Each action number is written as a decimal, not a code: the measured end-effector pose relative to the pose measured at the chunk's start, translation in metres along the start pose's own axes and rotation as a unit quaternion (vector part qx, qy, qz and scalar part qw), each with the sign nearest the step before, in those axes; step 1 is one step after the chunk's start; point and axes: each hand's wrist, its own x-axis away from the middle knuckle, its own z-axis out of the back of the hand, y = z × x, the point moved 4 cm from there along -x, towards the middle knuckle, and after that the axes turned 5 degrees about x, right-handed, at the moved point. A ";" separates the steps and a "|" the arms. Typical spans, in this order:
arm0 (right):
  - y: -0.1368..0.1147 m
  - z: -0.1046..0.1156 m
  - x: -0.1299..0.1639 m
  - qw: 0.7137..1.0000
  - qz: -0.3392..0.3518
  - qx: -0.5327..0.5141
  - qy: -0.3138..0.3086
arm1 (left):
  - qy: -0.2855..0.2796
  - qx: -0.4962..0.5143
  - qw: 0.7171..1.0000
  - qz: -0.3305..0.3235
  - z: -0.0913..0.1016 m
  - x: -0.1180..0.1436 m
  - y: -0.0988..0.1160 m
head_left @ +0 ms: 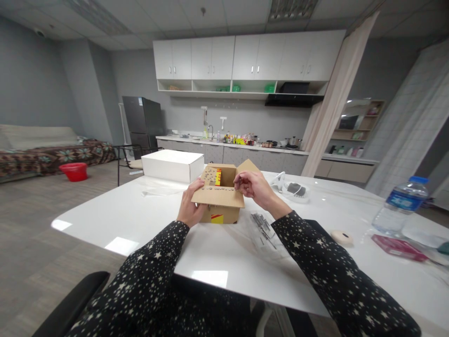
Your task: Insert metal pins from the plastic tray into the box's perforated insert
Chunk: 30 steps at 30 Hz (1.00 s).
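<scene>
An open cardboard box [229, 215] stands on the white table in front of me, with a red and yellow patch on its front. Its front flap [219, 199] is folded outward toward me. Small dark round bits dot the flap's far edge and another flap [210, 175] at the left. My left hand [191, 203] grips the box at its left front corner, thumb by the flap. Over the right end of the flap, my right hand [255, 188] is closed with fingertips pinched together; what they hold is too small to make out. The box's inside is mostly hidden.
Thin metal rods [263, 229] lie on clear plastic right of the box. A white box [171, 166] stands behind at the left. Farther right are a white cased item [296, 191], a beige round object [342, 238], a water bottle [400, 206] and a pink pack [399, 248].
</scene>
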 end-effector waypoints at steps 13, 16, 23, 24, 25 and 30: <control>-0.001 -0.002 0.000 1.000 -0.005 0.015 0.007 | 0.002 -0.001 1.000 -0.003 0.000 0.000 0.000; -0.001 -0.003 0.001 1.000 -0.005 0.019 0.000 | 0.000 0.001 1.000 -0.004 0.000 0.000 0.000; -0.001 -0.004 0.002 1.000 0.000 0.024 0.013 | -0.001 -0.003 1.000 -0.006 0.001 0.000 0.000; -0.001 -0.004 0.001 1.000 0.004 0.026 0.013 | -0.001 -0.003 1.000 -0.006 0.001 0.000 0.000; -0.001 -0.004 0.001 0.999 0.007 0.027 0.015 | -0.001 -0.003 1.000 -0.006 0.001 0.000 0.000; 0.001 -0.002 -0.001 0.999 0.015 0.026 0.020 | -0.003 -0.004 1.000 -0.005 0.001 0.000 0.000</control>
